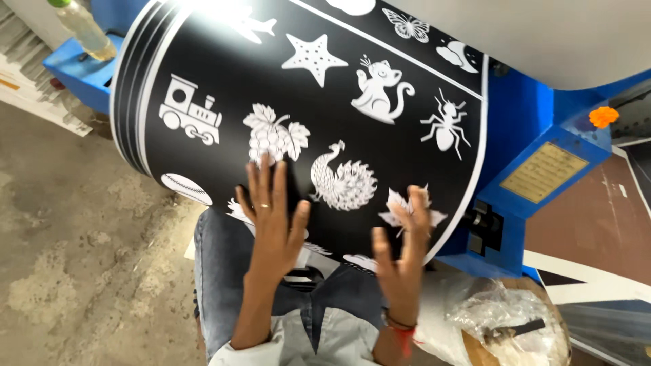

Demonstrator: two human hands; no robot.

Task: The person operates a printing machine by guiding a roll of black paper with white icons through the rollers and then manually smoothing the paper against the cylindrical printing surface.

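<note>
Hands: two, left hand (274, 217) and right hand (401, 254), fingers spread flat on one black sheet (380, 152).
Blue machine (529, 129): one.

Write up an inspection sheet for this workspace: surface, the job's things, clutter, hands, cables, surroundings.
Surface: black printed sheet curving down over the blue machine, with white pictures: train, grapes, peacock, cat, ant, starfish.
Job's things: the sheet alone, lying against the person's jeans at its lower edge.
Clutter: crumpled clear plastic bag at lower right; plastic bottle on the machine's top left end.
Hands: left hand flat on the sheet, fingers spread, ring on one finger; right hand open at the sheet's lower edge, red thread on the wrist.
Cables: nothing seen.
Surroundings: bare concrete floor on the left; brass-coloured plate and orange knob on the machine.
</note>
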